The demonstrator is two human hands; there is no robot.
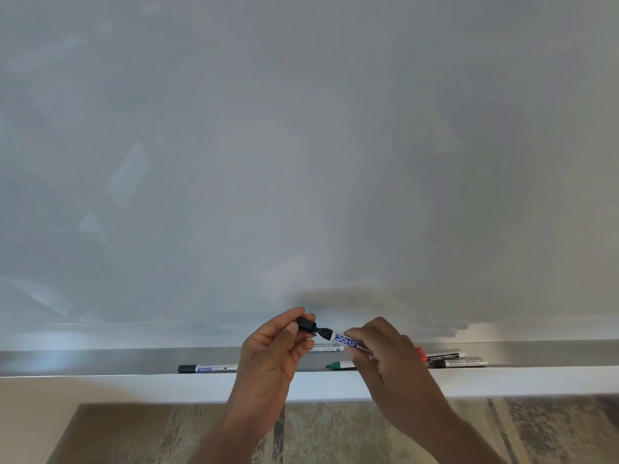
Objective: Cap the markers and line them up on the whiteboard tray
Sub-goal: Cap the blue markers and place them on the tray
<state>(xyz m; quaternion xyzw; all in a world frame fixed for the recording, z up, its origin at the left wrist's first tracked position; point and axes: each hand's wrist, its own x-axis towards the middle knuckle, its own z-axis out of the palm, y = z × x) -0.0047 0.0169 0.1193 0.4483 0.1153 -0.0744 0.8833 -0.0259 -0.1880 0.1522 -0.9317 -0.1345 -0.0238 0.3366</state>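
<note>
My right hand (385, 360) grips a black marker (345, 339) with a blue-and-white label, its tip pointing left. My left hand (274, 349) pinches a black cap (306, 323) right at that tip; the cap touches or nearly touches the nib. Both hands hover just above the grey whiteboard tray (100, 361). On the tray lie a capped black marker (207, 368) at the left, a green marker (340, 364) partly hidden by my right hand, another marker (326, 347) behind my hands, and a red marker (438, 356) and a dark one (459, 363) at the right.
The whiteboard (301, 162) fills the view above the tray. The tray's white front lip (134, 386) runs across the frame. A patterned floor (335, 433) shows below.
</note>
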